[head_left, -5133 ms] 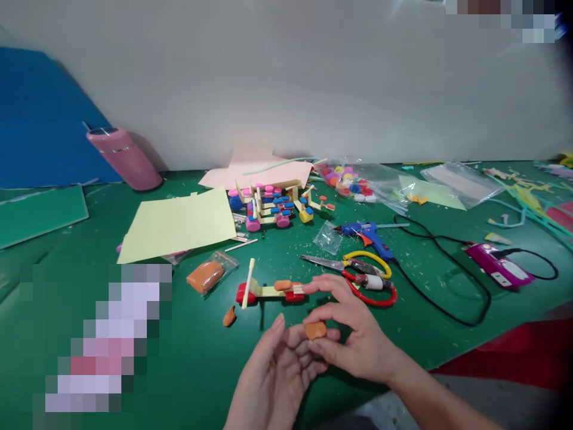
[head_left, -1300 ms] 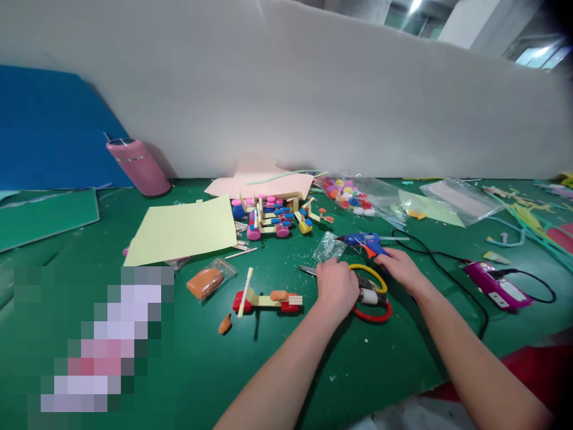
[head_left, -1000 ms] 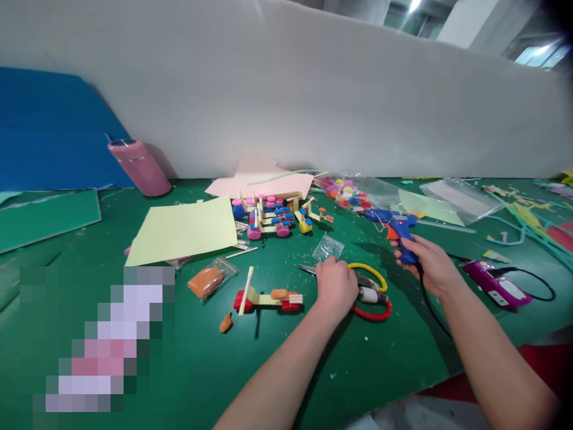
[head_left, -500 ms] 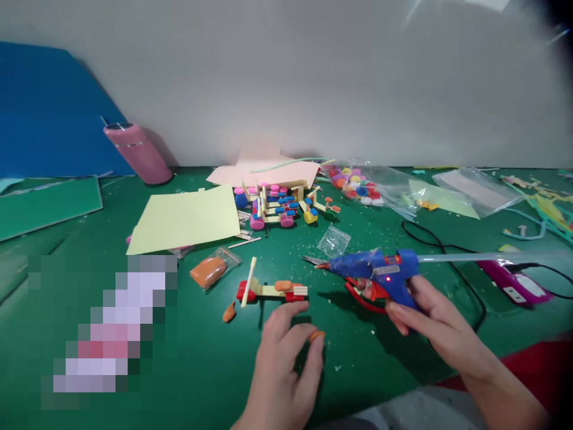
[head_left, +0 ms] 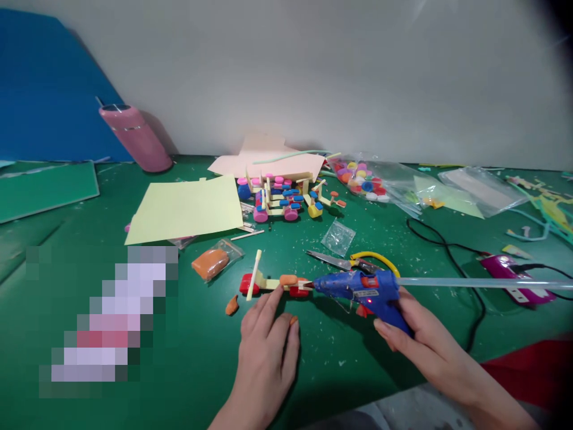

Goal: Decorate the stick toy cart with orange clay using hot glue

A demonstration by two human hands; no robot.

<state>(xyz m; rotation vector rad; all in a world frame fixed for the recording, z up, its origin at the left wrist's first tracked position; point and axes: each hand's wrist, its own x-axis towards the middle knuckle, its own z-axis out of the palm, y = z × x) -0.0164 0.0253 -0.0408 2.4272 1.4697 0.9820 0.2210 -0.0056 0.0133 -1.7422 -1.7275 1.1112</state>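
My right hand (head_left: pixel 414 328) is closed around the grip of a blue hot glue gun (head_left: pixel 353 285), a clear glue stick jutting from its back. The nozzle meets the right end of a small toy car (head_left: pixel 268 284) with red wheels, a pale stick body and an orange clay piece (head_left: pixel 289 279) on top. My left hand (head_left: pixel 271 346) pinches another small bit of orange clay (head_left: pixel 293 321) between thumb and finger, while a stretched finger reaches the car's side. Behind the gun lie scissors (head_left: pixel 331 259) with a yellow handle, partly covered by it.
Orange clay in a clear bag (head_left: pixel 210 264) and a loose orange lump (head_left: pixel 231 305) lie left of the car. Several finished toy cars (head_left: pixel 280 200) stand behind, beside yellow paper (head_left: pixel 188 209). A purple power strip (head_left: pixel 514 280) with black cable sits right; a pink tumbler (head_left: pixel 136 138) stands back left.
The glue gun has moved left and down, bringing its nozzle to the car's right end. My left hand has shifted left, still pinching the clay. More of the scissors shows.
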